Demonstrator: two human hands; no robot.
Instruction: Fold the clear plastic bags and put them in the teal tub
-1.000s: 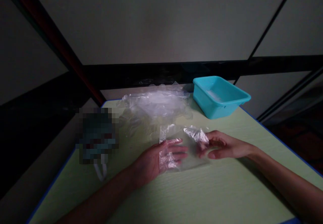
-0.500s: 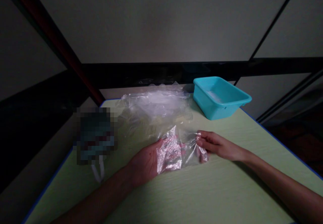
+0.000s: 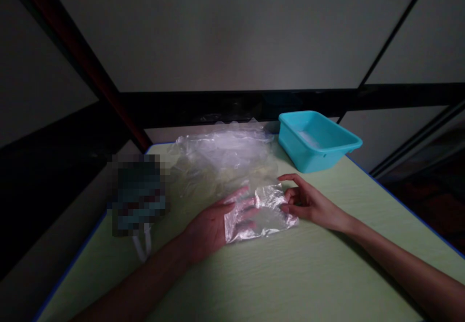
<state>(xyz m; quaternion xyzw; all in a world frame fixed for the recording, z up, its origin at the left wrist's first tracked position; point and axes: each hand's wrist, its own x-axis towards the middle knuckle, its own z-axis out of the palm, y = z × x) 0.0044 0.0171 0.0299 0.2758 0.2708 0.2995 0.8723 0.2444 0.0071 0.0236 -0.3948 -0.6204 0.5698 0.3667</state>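
A clear, crinkled plastic bag (image 3: pixel 267 213) lies at the middle of the table, shiny along its left and upper parts. My left hand (image 3: pixel 209 230) is palm up, its spread fingers showing through the film; whether they are inside the bag or under it I cannot tell. At the bag's right end, my right hand (image 3: pixel 305 203) pinches the edge between thumb and bent fingers, with the forefinger raised and extended. Behind both hands is a heap of loose clear plastic bags (image 3: pixel 232 147).
A turquoise plastic basin (image 3: pixel 312 160) stands at the back right, with something whitish inside. To the left is a blurred-out object (image 3: pixel 140 196) with a white strap (image 3: pixel 143 244). The pale green table (image 3: pixel 276 283) has a blue edge and meets a panelled wall at the back.
The film between my hands has spread flatter and wider toward the right. My right hand has shifted its grip slightly and lifted its forefinger. My left hand stays nearly in place.
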